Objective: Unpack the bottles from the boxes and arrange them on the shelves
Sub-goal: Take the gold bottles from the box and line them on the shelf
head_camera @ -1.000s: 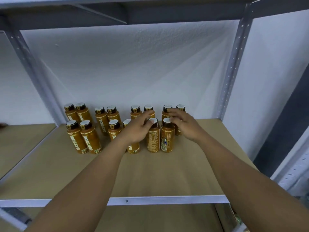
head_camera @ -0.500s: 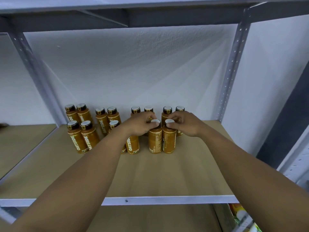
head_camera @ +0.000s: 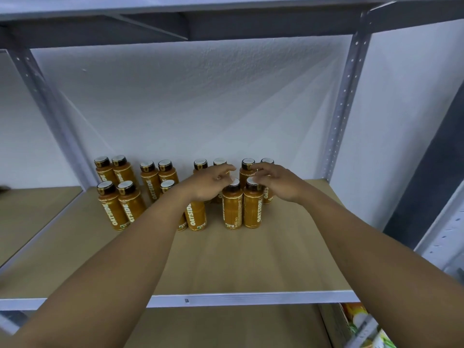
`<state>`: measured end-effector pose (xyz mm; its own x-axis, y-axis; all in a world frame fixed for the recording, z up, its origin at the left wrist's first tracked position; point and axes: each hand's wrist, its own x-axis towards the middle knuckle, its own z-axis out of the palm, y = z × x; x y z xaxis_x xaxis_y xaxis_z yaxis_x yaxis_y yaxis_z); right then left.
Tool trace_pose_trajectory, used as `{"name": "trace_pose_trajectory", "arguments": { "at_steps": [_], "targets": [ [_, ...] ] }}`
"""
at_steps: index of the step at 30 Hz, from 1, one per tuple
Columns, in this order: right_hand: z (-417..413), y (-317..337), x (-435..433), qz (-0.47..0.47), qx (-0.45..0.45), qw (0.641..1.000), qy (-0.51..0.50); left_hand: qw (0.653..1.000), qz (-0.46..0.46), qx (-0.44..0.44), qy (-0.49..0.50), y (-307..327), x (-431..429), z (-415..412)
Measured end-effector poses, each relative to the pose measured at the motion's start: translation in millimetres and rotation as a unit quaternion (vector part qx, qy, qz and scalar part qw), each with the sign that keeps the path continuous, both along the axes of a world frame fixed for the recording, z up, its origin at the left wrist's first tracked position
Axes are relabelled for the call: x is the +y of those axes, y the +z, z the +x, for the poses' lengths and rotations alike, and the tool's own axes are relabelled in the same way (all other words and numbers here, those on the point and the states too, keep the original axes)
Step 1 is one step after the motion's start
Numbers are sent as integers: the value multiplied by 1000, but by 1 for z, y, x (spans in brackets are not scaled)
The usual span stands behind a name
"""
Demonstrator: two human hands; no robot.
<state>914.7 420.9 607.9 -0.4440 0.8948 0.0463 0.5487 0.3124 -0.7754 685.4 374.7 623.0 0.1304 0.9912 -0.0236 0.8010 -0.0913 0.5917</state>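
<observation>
Well, L hand partly blocks mid bottles on shelf.

A white textured wall fills the view from 10 o'clock through 12 o'clock, with faint fanned streaks of light across it toward 1 o'clock. At 2 o'clock a smoother pale wall carries on to the right. A dark grey panel runs slantwise at 3 o'clock. Just beside it, at 4 o'clock, stands a pale perforated metal upright. At 5 o'clock lies orange, white and green printed packaging, too cropped to identify. A small dark shape shows at 9 o'clock, at the frame's edge.
</observation>
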Motion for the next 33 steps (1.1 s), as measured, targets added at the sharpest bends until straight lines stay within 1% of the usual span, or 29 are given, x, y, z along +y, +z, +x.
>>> {"name": "trace_pose_trajectory", "arguments": {
  "at_steps": [3,5,7,11,16,21,29,33],
  "targets": [
    [1,2,4,-38,-18,998,42,998,-39,35,-28,5,2,-1],
    [2,2,5,-41,-24,997,55,995,-41,75,-45,5,4,0],
    [2,2,3,-43,-16,997,57,994,-34,90,-49,4,4,0],
    [1,0,3,-41,-9,997,58,996,-27,76,-48,2,3,0],
    [1,-1,1,-28,-4,998,57,996,-18,80,-39,2,2,1],
    [3,-9,2,0,-5,999,53,996,-2,83,-25,1,-3,4],
    [4,-17,5,36,-9,999,36,996,60,68,15,-15,-8,10],
    [4,-17,5,42,-24,998,35,996,60,61,20,-17,-10,11]
  ]
}}
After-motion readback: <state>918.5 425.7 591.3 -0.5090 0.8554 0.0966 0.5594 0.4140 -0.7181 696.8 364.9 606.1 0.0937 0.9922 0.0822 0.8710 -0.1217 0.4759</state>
